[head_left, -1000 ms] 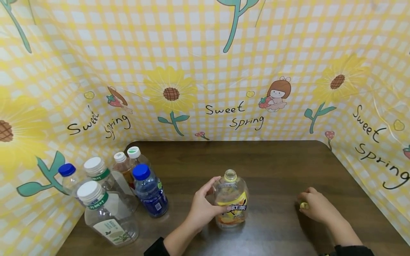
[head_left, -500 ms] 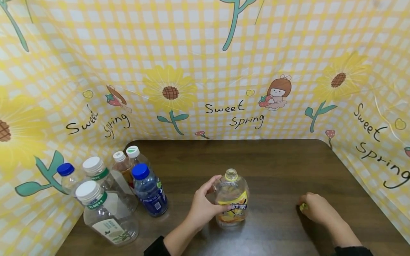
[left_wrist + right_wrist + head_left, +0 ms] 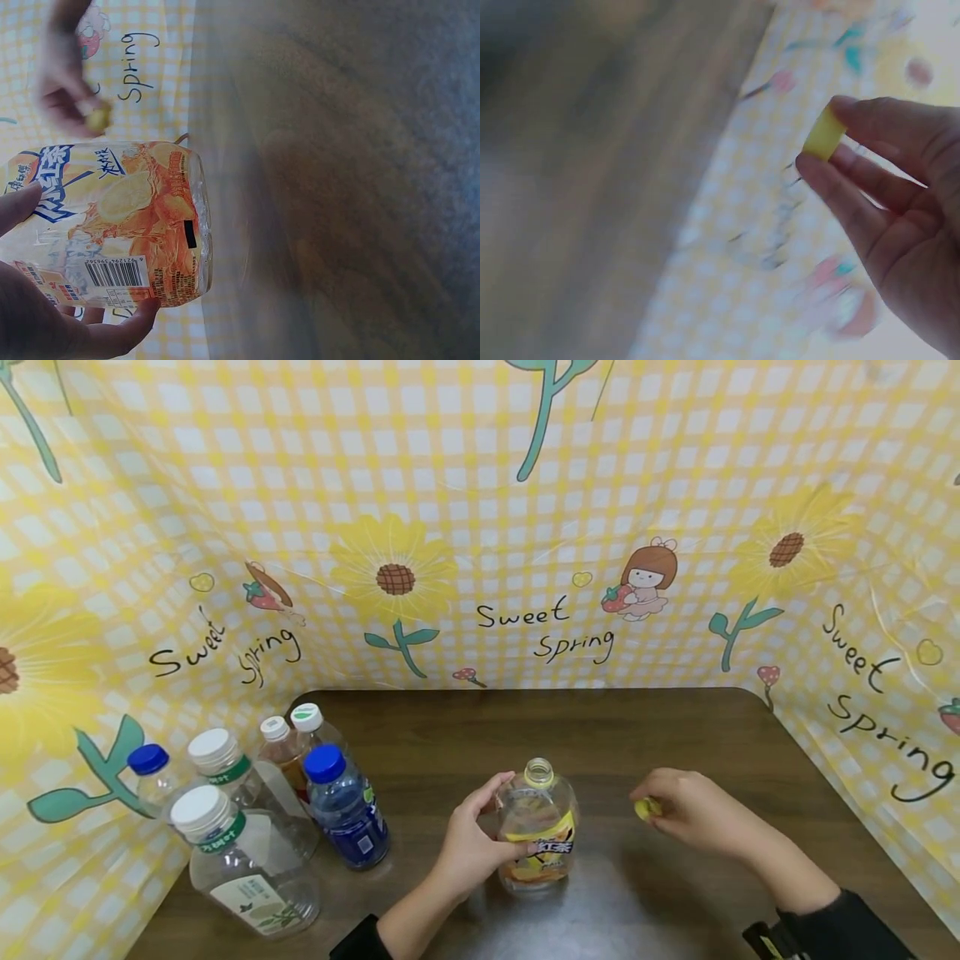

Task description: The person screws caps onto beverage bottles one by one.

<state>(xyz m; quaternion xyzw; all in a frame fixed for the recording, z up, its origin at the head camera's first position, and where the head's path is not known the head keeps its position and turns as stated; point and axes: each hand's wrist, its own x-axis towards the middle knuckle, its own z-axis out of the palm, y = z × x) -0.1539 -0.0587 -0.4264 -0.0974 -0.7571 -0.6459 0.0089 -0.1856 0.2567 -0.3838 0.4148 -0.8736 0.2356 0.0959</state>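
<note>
A clear plastic bottle (image 3: 542, 827) with a yellow and orange tea label stands upright on the table, its mouth uncapped. My left hand (image 3: 474, 843) grips it from the left side, thumb across the label; the left wrist view shows the fingers wrapped around the bottle (image 3: 142, 217). To the right of the bottle, above the table, my right hand (image 3: 701, 810) pinches a small yellow bottle cap (image 3: 647, 809). In the right wrist view the cap (image 3: 825, 133) sits between the thumb and fingertips, and the image is blurred.
Several capped bottles stand together at the table's left, among them a blue-capped bottle (image 3: 348, 814) and a white-capped clear bottle (image 3: 251, 877). A yellow checked cloth (image 3: 465, 527) hangs behind and beside the brown table (image 3: 600, 727).
My right hand has lifted off the table and moved left toward the bottle, carrying the yellow cap. My left hand keeps its hold on the bottle, which stays in place.
</note>
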